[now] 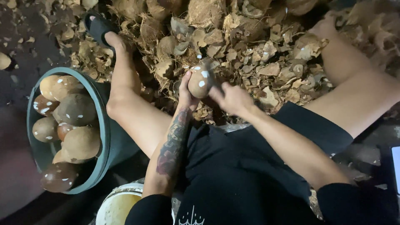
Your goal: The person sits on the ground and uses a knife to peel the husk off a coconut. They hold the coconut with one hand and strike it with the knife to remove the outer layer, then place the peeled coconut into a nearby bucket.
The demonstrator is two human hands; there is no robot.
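My left hand (186, 95) grips a brown peeled coconut (199, 82) with white nicks, held between my knees above the husk pile. My right hand (231, 98) is closed around a dark tool handle, and the blade (211, 76) rests against the coconut's right side. The left forearm bears a tattoo. Both hands sit close together, touching the coconut from opposite sides.
A grey-green tub (106, 125) at the left holds several peeled coconuts (77, 110). A white bucket (116, 204) stands below it. Broken shell and husk pieces (258, 54) cover the ground ahead. My bare legs spread left and right, with a black sandal (98, 27) on the left foot.
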